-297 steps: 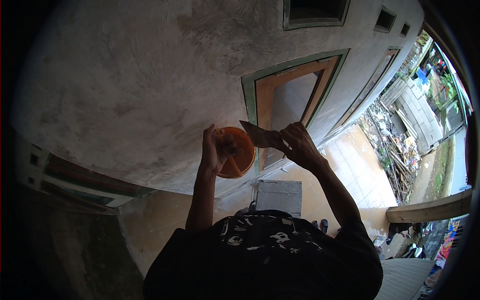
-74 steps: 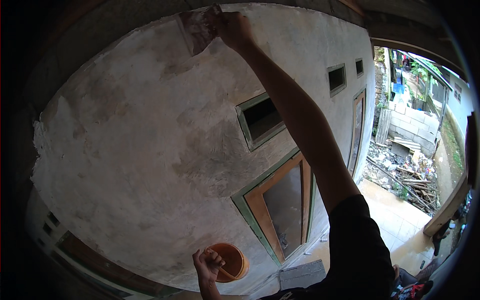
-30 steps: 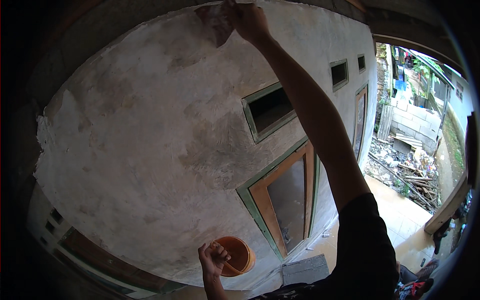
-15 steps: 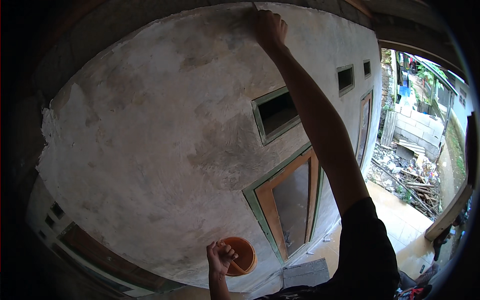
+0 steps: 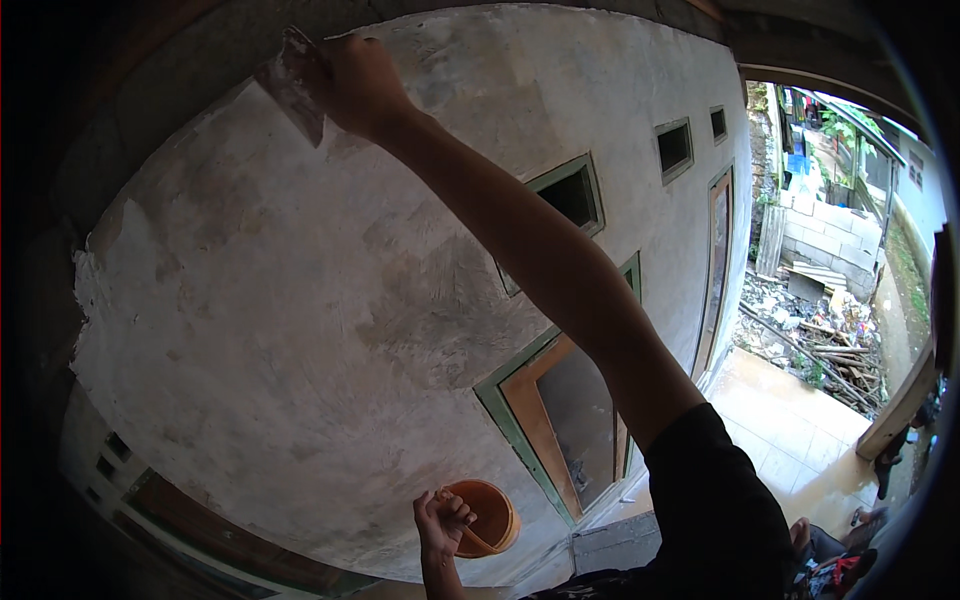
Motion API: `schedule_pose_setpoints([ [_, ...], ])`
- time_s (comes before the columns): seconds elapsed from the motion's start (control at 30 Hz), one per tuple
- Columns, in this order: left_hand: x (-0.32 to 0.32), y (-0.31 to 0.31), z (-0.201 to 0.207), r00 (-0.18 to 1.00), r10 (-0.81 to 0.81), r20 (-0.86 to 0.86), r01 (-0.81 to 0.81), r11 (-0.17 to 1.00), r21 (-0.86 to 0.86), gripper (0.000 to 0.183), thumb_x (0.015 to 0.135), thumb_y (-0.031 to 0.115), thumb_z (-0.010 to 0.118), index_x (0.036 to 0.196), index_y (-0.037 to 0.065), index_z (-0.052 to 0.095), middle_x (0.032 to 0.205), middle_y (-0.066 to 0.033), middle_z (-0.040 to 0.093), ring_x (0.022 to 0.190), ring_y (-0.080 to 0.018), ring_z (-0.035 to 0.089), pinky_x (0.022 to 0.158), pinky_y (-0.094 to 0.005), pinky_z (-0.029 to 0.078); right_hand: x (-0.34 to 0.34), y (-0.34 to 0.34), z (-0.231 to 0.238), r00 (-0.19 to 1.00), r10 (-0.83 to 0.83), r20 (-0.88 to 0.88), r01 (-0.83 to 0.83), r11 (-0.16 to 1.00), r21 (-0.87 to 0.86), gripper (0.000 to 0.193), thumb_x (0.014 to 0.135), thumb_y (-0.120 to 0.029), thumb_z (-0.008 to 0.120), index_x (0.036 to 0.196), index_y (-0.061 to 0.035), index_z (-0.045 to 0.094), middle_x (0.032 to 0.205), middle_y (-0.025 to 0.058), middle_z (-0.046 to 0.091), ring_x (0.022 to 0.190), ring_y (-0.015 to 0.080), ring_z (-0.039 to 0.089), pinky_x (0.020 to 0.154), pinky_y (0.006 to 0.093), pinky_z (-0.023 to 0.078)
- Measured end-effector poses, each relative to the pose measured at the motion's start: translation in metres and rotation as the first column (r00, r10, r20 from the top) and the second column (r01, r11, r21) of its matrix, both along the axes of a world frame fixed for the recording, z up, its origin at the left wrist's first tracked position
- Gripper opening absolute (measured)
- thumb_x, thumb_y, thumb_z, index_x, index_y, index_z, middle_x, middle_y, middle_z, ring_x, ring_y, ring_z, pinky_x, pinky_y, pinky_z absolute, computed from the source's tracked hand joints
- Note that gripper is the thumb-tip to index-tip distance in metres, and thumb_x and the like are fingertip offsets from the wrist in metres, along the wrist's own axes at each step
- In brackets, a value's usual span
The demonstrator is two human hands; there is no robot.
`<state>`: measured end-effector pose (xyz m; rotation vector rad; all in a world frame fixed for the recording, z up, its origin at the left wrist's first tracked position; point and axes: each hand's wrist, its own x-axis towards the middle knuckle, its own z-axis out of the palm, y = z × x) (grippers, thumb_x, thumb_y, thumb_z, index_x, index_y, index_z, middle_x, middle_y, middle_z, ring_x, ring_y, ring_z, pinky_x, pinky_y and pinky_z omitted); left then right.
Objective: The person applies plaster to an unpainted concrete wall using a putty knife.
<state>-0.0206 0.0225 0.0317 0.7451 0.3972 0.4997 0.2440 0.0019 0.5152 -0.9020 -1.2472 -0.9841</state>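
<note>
High on the plastered wall, near its upper left edge, my right hand is closed around a wide putty scraper. The blade is smeared with pale filler and lies tilted near the top border of the plaster. How the fingers wrap its back edge is partly hidden. Low in the view, my left hand is closed at the near side of an orange bucket, gripping it by its handle or rim; I cannot tell which. The bucket hangs close to the wall, and its contents are in shadow.
A green-framed window and a small vent opening break the wall beside my right arm. A grey block lies on the floor below. At the far right are a tiled floor, a rubble pile and part of a person.
My right hand has swept left along the top of the wall with the scraper, whose blade now shows. My left hand and the bucket have barely shifted.
</note>
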Motion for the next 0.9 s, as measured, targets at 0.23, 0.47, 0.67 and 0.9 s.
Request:
schedule_pose_setpoints([
  [0.23, -0.005, 0.001, -0.006, 1.000, 0.006, 0.003, -0.006, 0.999, -0.045, 0.033, 0.087, 0.045, 0.041, 0.076, 0.014, 0.044, 0.058, 0.0011, 0.025, 0.052, -0.0144, 0.026, 0.057, -0.0356, 0.035, 0.117, -0.041, 0.002, 0.977, -0.213, -0.010, 0.214, 0.977, 0.020, 0.031, 0.086, -0.035, 0.055, 0.080, -0.0073, 0.067, 0.073, 0.0164, 0.065, 0.072, 0.0357, 0.064, 0.065, 0.0458, 0.049],
  [0.47, -0.006, 0.005, -0.003, 0.999, 0.044, -0.029, -0.044, 0.999, 0.011, 0.036, 0.086, 0.048, 0.042, 0.078, 0.013, 0.045, 0.060, 0.0020, 0.024, 0.051, -0.0132, 0.026, 0.055, -0.0323, 0.031, 0.168, -0.070, 0.002, 0.874, -0.393, -0.284, 0.398, 0.916, -0.041, 0.036, 0.087, -0.034, 0.054, 0.076, -0.0018, 0.065, 0.068, 0.0224, 0.061, 0.062, 0.0394, 0.060, 0.054, 0.0488, 0.044],
  [0.67, -0.007, 0.004, -0.004, 0.998, 0.065, -0.002, -0.065, 0.998, 0.000, 0.035, 0.086, 0.047, 0.043, 0.077, 0.013, 0.043, 0.059, 0.0023, 0.023, 0.051, -0.0131, 0.025, 0.054, -0.0324, 0.030, 0.221, -0.093, -0.009, 0.753, -0.503, -0.423, 0.552, 0.834, -0.010, 0.044, 0.088, -0.045, 0.050, 0.082, -0.0059, 0.067, 0.076, 0.0199, 0.064, 0.074, 0.0383, 0.062, 0.064, 0.0484, 0.046],
  [0.9, -0.008, 0.003, 0.002, 1.000, 0.022, 0.012, -0.022, 1.000, 0.000, 0.033, 0.087, 0.046, 0.042, 0.077, 0.014, 0.043, 0.059, 0.0017, 0.024, 0.052, -0.0135, 0.025, 0.056, -0.0331, 0.032, 0.204, -0.097, -0.016, 0.722, -0.510, -0.468, 0.529, 0.842, -0.102, 0.044, 0.089, -0.047, 0.047, 0.082, -0.0095, 0.069, 0.081, 0.0177, 0.066, 0.083, 0.0382, 0.063, 0.073, 0.0492, 0.047],
])
